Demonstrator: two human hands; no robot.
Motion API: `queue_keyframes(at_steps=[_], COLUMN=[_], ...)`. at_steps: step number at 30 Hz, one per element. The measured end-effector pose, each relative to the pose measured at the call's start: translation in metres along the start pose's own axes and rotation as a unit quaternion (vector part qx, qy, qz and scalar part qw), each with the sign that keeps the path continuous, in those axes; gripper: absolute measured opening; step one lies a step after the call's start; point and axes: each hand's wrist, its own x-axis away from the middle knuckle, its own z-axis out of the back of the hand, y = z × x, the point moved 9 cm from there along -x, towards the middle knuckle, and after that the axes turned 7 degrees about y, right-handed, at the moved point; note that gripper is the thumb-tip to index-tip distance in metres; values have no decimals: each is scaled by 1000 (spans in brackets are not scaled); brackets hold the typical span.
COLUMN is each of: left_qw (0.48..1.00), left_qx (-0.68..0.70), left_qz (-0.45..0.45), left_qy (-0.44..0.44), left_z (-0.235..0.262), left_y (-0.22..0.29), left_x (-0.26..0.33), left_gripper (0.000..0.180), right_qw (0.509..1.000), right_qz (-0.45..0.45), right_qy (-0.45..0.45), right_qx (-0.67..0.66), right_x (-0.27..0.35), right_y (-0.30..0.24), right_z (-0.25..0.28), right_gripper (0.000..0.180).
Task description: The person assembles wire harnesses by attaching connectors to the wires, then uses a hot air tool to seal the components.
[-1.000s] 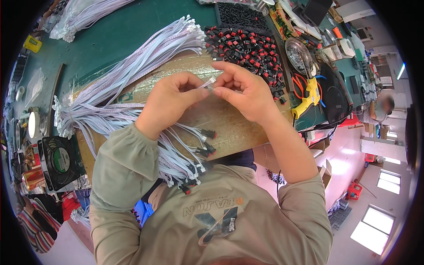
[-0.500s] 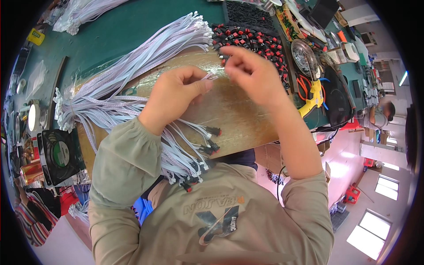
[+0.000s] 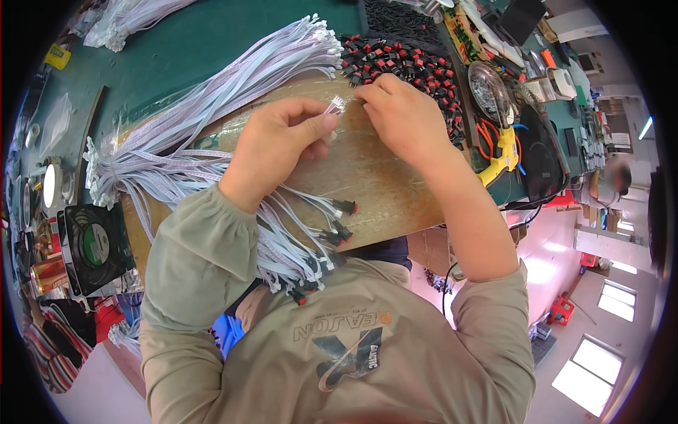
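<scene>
My left hand (image 3: 274,147) pinches a ribbon cable just behind its white connector end (image 3: 335,105), thumb on top. Close beside it, my right hand (image 3: 409,119) has its thumb and fingertips pressed together. Whatever lies between those fingertips is hidden. Beyond the right hand spreads a heap of small black-and-red parts (image 3: 434,79). A thick bundle of white and pale-blue ribbon cables (image 3: 240,81) stretches across the table behind my left hand. Under my left forearm, more cables end in black-and-red pieces (image 3: 342,233) at the board's near edge.
A brown board (image 3: 381,191) lies on the green tabletop (image 3: 212,35). To the right are a yellow glue gun (image 3: 503,159), a round metal dish (image 3: 487,88) and orange-handled pliers (image 3: 487,138). A black fan (image 3: 93,247) stands at the left. Someone sits far right.
My right hand's fingers, spread near the heap before, have closed together next to the connector. The left hand has barely moved; the connector end is turned slightly upward.
</scene>
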Motion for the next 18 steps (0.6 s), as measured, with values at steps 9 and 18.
queue_keyframes(at_steps=[9, 18], left_qw=[1000, 999], left_qx=[15, 24], left_qz=[-16, -32], left_qy=[-16, -1], left_z=[-1, 1], left_y=[0, 1], left_x=[-2, -3], left_gripper=[22, 21], right_qw=[744, 611], right_qz=[-373, -428], right_qy=[-49, -42], right_qx=[-553, -665], right_x=[35, 49], right_y=[31, 21], right_z=[-17, -32], right_gripper=[27, 21])
